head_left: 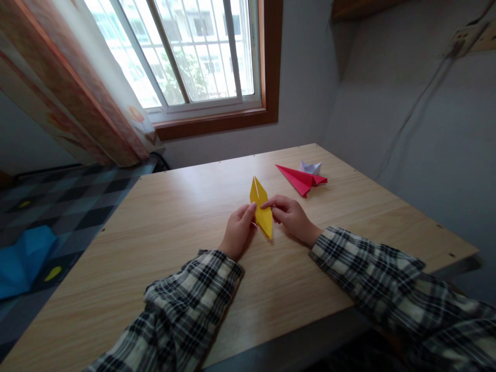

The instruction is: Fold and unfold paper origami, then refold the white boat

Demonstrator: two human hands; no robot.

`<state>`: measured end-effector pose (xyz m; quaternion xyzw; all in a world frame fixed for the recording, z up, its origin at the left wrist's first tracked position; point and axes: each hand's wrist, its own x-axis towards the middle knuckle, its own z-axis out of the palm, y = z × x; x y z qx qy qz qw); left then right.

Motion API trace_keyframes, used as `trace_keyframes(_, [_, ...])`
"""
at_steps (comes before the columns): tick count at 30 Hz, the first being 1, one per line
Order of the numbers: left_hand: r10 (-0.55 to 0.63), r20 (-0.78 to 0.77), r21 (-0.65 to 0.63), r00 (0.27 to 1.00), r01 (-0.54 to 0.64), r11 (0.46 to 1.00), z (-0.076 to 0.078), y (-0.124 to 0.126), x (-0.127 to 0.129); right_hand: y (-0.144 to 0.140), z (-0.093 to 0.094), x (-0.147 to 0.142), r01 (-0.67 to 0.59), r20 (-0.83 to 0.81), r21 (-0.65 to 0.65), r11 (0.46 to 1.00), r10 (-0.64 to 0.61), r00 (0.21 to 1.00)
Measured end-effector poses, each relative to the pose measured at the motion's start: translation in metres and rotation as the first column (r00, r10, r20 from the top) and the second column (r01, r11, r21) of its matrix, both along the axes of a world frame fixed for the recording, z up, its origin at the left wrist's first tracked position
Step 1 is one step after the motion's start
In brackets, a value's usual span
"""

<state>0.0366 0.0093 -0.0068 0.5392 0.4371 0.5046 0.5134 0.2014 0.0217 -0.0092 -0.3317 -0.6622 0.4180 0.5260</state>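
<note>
A folded piece of yellow origami paper (264,219), long and diamond-shaped with a slit in its upper half, is held over the middle of the table. My left hand (237,227) pinches its left edge, thumb on the front face. On the other side, my right hand (290,214) lays its index finger across the middle of the paper, with the other fingers curled at its right edge and partly behind it. Both hands are closed on the paper.
A red paper plane (300,179) lies beyond my right hand on the wooden table (186,206), with a white paper boat (310,168) just behind it. Blue folded paper (27,258) rests on the checked cloth (77,206) at left. A window and walls stand behind.
</note>
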Motion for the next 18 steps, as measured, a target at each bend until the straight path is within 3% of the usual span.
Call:
trace_keyframes(13, [-0.043, -0.007, 0.049, 0.999, 0.043, 0.998, -0.0057, 0.0009, -0.0011, 0.0022, -0.0039, -0.0018, -0.078, -0.120, -0.096, 0.992, 0.066, 0.991])
trace_keyframes(18, [-0.042, 0.011, 0.028, 0.999, 0.041, 0.999, -0.0090, 0.0024, -0.0020, 0.0026, -0.0043, -0.0017, -0.099, -0.036, -0.170, 0.980, 0.094, 0.995])
